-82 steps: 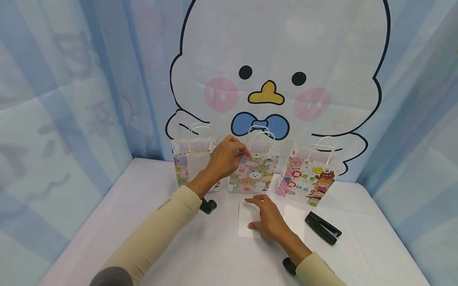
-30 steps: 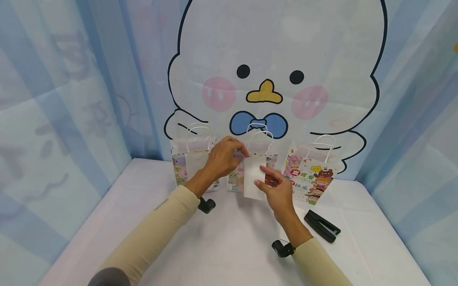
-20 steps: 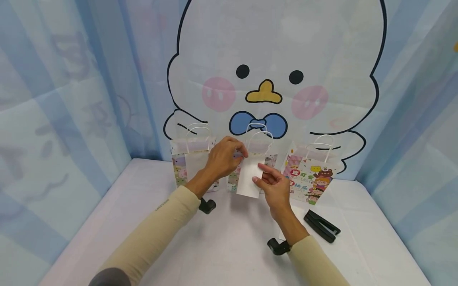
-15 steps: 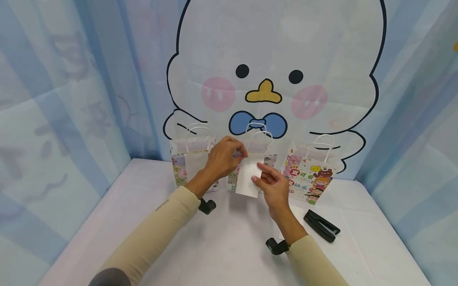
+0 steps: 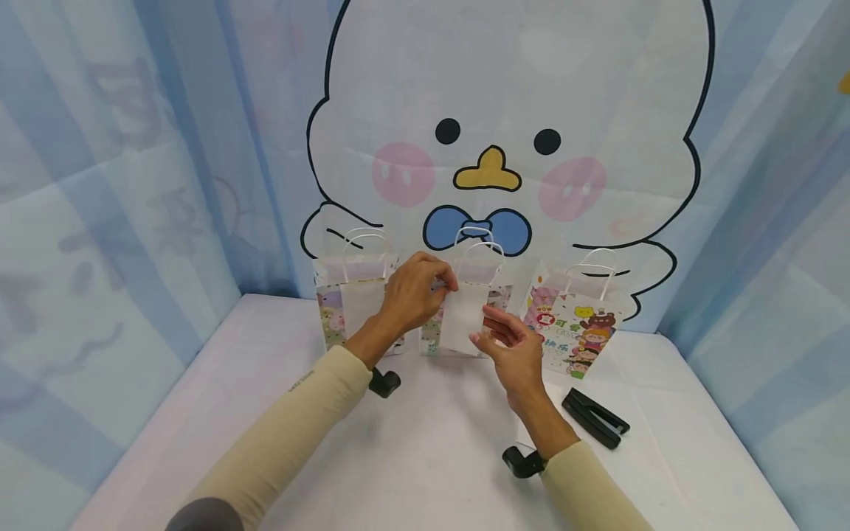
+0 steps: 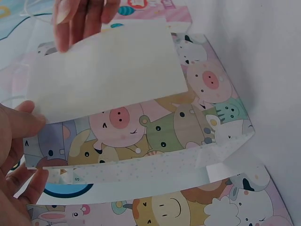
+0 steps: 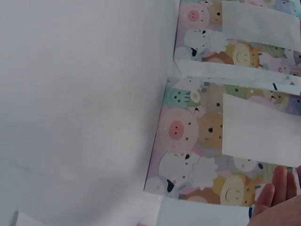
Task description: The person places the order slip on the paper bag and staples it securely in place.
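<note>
A white paper slip lies against the front of the middle animal-print paper bag, its top by the bag's rim. My left hand pinches the slip's upper left corner to the rim. In the left wrist view, its thumb is on the slip and other fingers are at the rim's far side. Beside the slip's right edge is my right hand, fingers loosely bent. The right wrist view shows its fingers just off the slip's edge, with nothing held.
On the left stands a matching bag with a white slip on its front, partly behind my left forearm. A pink bag with cartoon figures stands right. A black stapler and another white slip lie on the white table.
The right hand picked the slip up from the table and brought it to the middle bag. The slip now lies flatter on the bag, and the right hand has eased slightly rightward off it.
</note>
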The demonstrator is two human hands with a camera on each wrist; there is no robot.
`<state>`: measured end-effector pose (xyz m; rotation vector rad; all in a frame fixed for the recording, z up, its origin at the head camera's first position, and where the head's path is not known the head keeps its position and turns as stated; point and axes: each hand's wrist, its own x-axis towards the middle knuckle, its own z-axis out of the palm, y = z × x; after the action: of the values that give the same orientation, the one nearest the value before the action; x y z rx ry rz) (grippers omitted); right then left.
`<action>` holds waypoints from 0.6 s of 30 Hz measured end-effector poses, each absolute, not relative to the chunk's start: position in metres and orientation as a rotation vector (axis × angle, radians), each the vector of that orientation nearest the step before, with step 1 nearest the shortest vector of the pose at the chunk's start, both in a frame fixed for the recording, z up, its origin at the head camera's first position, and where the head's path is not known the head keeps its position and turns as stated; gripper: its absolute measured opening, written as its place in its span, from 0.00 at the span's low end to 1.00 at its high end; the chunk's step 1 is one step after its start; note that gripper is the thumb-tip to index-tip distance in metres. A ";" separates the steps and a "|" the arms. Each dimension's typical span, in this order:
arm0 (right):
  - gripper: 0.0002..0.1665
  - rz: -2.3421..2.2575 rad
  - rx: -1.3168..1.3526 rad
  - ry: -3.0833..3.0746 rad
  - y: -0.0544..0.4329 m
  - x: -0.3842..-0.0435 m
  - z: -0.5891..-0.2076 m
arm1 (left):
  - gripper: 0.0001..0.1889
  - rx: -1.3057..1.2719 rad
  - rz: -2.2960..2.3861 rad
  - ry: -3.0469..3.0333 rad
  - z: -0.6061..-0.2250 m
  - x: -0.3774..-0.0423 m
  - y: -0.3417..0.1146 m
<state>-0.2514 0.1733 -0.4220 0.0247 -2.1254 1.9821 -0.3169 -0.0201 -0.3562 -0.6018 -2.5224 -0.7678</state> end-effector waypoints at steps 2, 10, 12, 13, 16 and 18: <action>0.31 1.965 -0.001 -2.169 0.182 -0.247 -0.423 | 0.04 -0.605 -0.772 -2.518 -0.357 -0.317 -0.020; 0.35 1.814 -0.106 -2.399 0.222 -0.226 -0.428 | 0.05 -0.630 -0.800 -2.510 -0.358 -0.316 -0.020; 0.36 1.736 -0.123 -2.478 0.233 -0.219 -0.428 | 0.05 -0.629 -0.805 -2.516 -0.358 -0.316 -0.020; 0.37 1.695 -0.129 -2.517 0.238 -0.216 -0.428 | 0.05 -0.626 -0.808 -2.519 -0.358 -0.316 -0.020; 0.39 1.577 -0.128 -2.612 0.254 -0.208 -0.429 | 0.05 -0.613 -0.813 -2.521 -0.357 -0.315 -0.020; 0.41 1.524 -0.125 -2.655 0.264 -0.203 -0.431 | 0.05 -0.606 -0.820 -2.518 -0.356 -0.315 -0.021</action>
<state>-0.2032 0.2636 -0.4309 -0.1252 -2.6548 1.5241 -0.3151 -0.0205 -0.3562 -0.6055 -2.5183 -0.8199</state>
